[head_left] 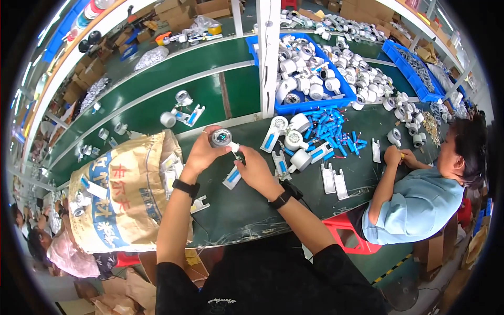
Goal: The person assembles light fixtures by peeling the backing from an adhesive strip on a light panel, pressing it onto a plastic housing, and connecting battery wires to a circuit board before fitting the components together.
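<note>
In front of me my left hand [202, 152] grips a small fan head [221, 138], its round open face turned up and a short white neck pointing to the right. The fingertips of my right hand [257, 170] close around the lower end of that neck, by a small dark part too fine to make out. Beneath my hands a white handle shell [232, 177] with a blue battery lies on the dark green table [252, 215]. Right of my hands lie several white fan units [294, 139], some with blue batteries in their handles.
A large woven sack [123, 194] stands at left with white pieces on it. Loose blue batteries [336, 128] lie beside a blue crate [315, 107] of fan heads, behind a white post [269, 58]. At right a co-worker [415, 202] handles a small part near white shells [334, 181].
</note>
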A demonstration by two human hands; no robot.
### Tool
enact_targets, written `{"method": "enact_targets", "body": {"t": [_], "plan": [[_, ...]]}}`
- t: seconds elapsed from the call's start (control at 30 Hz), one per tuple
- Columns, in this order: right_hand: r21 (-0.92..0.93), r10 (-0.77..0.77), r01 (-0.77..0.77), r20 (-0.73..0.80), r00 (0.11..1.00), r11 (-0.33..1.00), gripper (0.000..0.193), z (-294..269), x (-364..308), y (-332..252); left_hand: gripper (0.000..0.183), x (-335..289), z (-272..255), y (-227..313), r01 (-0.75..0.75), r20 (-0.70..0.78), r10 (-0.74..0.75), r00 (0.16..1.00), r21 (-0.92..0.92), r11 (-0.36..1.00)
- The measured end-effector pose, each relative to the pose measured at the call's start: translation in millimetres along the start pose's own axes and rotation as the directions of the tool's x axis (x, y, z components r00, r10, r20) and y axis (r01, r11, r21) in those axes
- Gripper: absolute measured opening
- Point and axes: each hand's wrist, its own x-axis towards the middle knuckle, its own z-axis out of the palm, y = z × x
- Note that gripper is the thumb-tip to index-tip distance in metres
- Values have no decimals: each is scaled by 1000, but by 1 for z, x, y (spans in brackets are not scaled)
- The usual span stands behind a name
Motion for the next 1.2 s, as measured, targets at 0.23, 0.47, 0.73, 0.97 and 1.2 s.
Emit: {"method": "enact_targets", "body": {"t": [0.23,0.47,0.73,0.97,1.2], "plan": [[440,157,-86,-128,979,894,25,5,27,-20,69,0,-25,31,-36,-245,43,969,30,999],[199,-96,155,-281,955,968,22,-10,82,-31,70,49,-47,32,-142,-289,124,949,-44,989],[56,-284,302,-212,935,952,14,0,162,-16,72,130,-82,8,-124,-307,168,937,158,980],[-131,-158,147,-75,985,980,15,38,233,32,71,205,-86,-28,-59,-323,188,928,368,928],[-88,-5,0,-57,998,996,11,86,266,57,73,236,-99,-99,19,-396,114,911,315,949]]}}
